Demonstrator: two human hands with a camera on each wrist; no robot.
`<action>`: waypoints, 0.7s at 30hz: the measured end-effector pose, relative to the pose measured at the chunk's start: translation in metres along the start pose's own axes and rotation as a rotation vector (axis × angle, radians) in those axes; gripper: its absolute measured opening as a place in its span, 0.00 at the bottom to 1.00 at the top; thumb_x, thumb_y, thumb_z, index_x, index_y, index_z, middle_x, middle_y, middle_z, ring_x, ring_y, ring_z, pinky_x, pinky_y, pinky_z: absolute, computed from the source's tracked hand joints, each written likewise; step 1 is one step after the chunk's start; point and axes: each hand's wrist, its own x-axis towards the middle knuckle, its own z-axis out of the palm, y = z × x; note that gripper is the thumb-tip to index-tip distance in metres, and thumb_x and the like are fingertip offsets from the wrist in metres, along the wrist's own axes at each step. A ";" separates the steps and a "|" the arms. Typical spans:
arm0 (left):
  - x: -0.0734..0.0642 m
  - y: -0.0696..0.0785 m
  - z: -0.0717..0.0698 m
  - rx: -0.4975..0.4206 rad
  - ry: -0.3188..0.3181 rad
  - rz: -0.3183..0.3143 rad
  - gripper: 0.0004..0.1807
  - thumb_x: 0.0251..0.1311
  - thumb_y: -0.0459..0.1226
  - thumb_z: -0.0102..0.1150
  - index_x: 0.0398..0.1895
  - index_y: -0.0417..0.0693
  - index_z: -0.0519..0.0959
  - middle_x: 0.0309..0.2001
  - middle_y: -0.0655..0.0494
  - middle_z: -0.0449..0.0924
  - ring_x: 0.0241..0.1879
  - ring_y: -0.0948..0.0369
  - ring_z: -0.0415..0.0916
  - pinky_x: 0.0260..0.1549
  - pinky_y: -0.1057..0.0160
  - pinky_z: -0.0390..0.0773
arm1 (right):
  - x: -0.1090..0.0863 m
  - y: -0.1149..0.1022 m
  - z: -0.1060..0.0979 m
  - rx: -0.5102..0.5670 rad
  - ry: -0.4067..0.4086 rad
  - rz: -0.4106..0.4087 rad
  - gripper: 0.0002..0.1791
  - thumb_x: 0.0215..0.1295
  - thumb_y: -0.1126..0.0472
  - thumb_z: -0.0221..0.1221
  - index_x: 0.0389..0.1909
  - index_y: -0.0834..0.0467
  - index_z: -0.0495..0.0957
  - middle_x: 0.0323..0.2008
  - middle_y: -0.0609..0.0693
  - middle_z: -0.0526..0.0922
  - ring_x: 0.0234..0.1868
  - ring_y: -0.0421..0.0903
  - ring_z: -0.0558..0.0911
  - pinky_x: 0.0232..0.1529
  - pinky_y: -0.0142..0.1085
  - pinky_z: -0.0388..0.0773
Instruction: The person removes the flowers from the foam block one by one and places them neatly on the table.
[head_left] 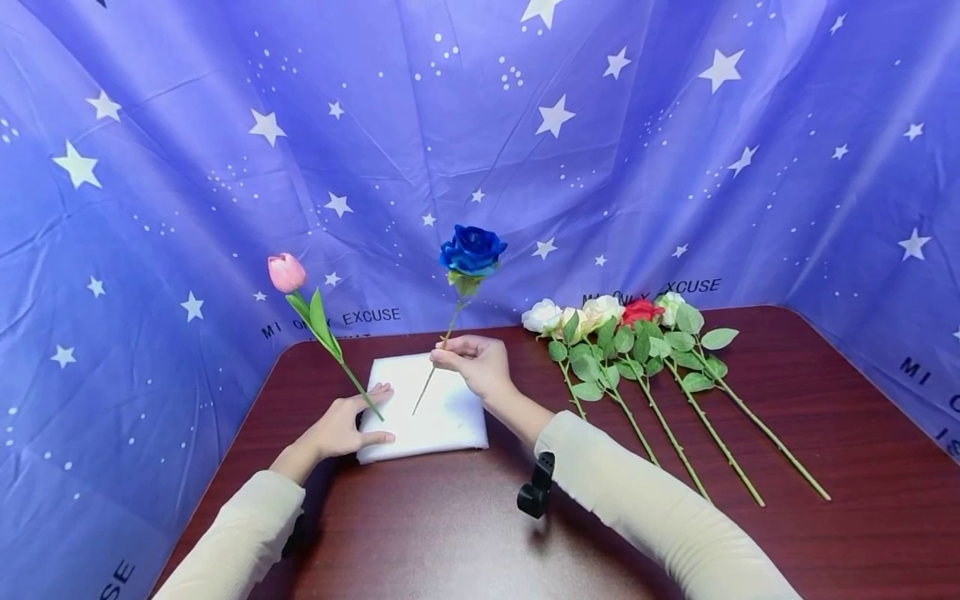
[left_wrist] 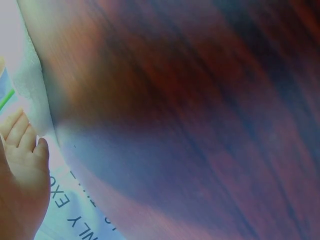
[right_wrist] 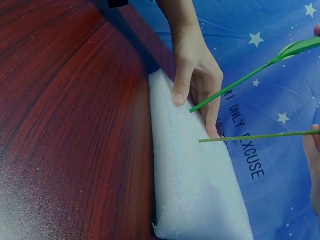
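A white foam block (head_left: 431, 417) lies on the table. From its left part a pink tulip (head_left: 287, 272) leans up to the left, the lower end of its green stem (right_wrist: 235, 85) at the foam's top. My left hand (head_left: 343, 427) rests on the block's left end, thumb and fingers spread on either side of the tulip stem. Between thumb and fingertips my right hand (head_left: 480, 364) pinches the stem of a blue rose (head_left: 472, 252), bloom up. That stem's lower tip (right_wrist: 202, 140) is right at the foam's top, beside the tulip stem.
On the right of the dark red wooden table (head_left: 750, 367) lies a row of roses, with white blooms (head_left: 542, 317), a cream bloom (head_left: 602, 312) and a red bloom (head_left: 642, 313). Their stems point toward the near right. A purple star-patterned cloth (head_left: 480, 125) hangs behind.
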 end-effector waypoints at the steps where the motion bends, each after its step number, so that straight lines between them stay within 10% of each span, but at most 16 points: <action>1: 0.000 0.000 0.001 -0.002 -0.002 -0.002 0.41 0.47 0.51 0.71 0.65 0.44 0.71 0.67 0.47 0.70 0.67 0.49 0.68 0.63 0.47 0.70 | 0.000 0.001 0.000 0.008 -0.001 -0.007 0.10 0.50 0.74 0.68 0.32 0.76 0.81 0.32 0.62 0.88 0.28 0.37 0.87 0.38 0.39 0.86; 21: 0.000 -0.002 0.002 -0.002 0.031 0.024 0.40 0.45 0.52 0.72 0.63 0.46 0.74 0.65 0.48 0.72 0.66 0.51 0.69 0.62 0.48 0.71 | 0.004 -0.025 -0.004 0.161 0.096 0.090 0.14 0.58 0.78 0.59 0.45 0.82 0.76 0.35 0.70 0.85 0.27 0.40 0.88 0.40 0.38 0.85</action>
